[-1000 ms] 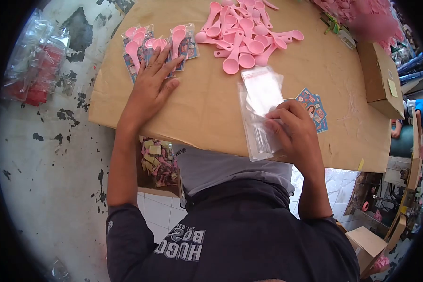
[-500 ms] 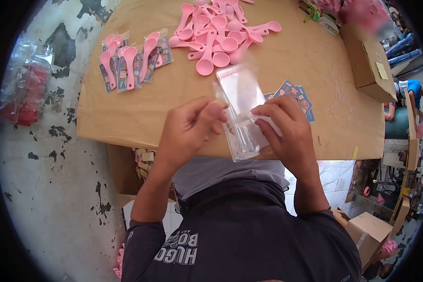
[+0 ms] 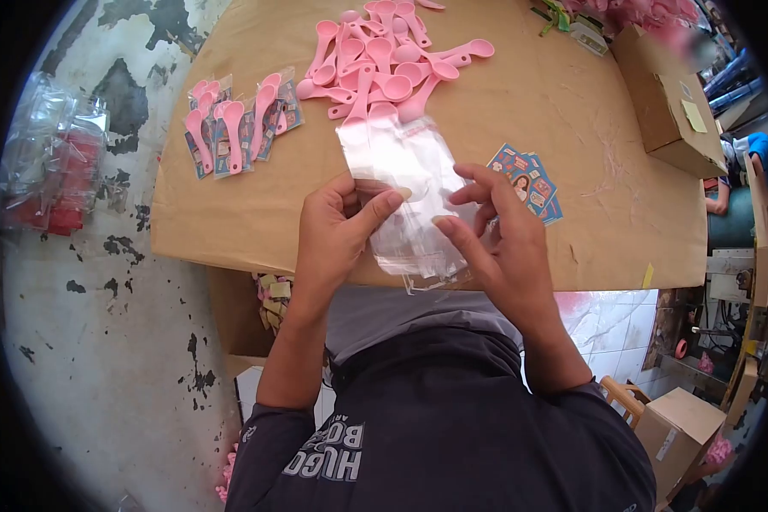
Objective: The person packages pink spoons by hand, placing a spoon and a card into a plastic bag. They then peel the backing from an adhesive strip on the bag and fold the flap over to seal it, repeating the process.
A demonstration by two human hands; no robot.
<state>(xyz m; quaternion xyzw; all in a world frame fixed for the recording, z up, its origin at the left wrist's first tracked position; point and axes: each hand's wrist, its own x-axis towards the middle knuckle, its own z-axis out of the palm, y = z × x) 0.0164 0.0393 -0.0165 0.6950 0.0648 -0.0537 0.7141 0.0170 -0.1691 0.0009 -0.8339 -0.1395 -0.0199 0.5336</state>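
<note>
Two hands: the left hand (image 3: 337, 230) and the right hand (image 3: 497, 243) both hold a stack of clear plastic bags (image 3: 401, 192) just above the near edge of the table (image 3: 572, 111).
Left grip: thumb on top and fingers under the left side of the bags, clamped on the plastic.
Right grip: thumb pressed against the right side of the bags near their lower end, the other fingers spread apart and lifted off them.
Bag position: between the two hands, upper end pointing far toward the loose pink spoons (image 3: 384, 60), lower end hanging past the table edge over the person's lap.
Risk, slipping: the film looks thin and slick, so I judge several bags could slide out together from the loose right-side hold and drop off the near edge.
Risk, separating: two sheets may cling, so one pull might bring more than a single bag.
Risk, creasing: a hard pinch on the left could crumple the opening.
Nearby: packed spoons (image 3: 235, 128) lie far left, printed cards (image 3: 527, 183) just right of the right hand, a cardboard box (image 3: 666, 94) far right.
</note>
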